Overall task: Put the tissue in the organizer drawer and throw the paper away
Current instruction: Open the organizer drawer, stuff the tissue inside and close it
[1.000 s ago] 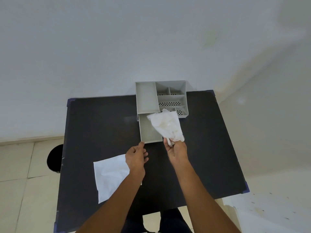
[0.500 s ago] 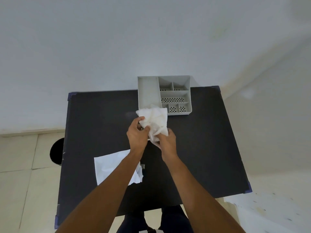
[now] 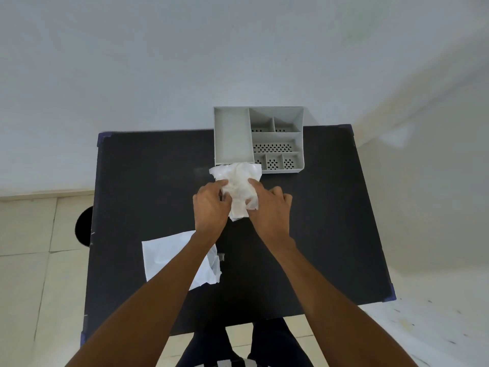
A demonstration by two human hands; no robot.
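A crumpled white tissue (image 3: pixel 239 188) is bunched between both hands, just in front of the grey organizer (image 3: pixel 298 144) at the table's far edge. My left hand (image 3: pixel 210 206) grips its left side and my right hand (image 3: pixel 270 205) grips its right side. The tissue and hands cover the pulled-out drawer, so I cannot see into it. A flat white sheet of paper (image 3: pixel 164 254) lies on the black table (image 3: pixel 137 176), partly under my left forearm.
The organizer has a long empty compartment on its left and several small perforated ones on its right. A round black bin (image 3: pixel 84 227) stands on the tiled floor at the table's left edge. A white wall rises behind the table.
My left hand moved up from the table and joined the right on the tissue. Both hands have crumpled it smaller and lowered it over the open drawer.
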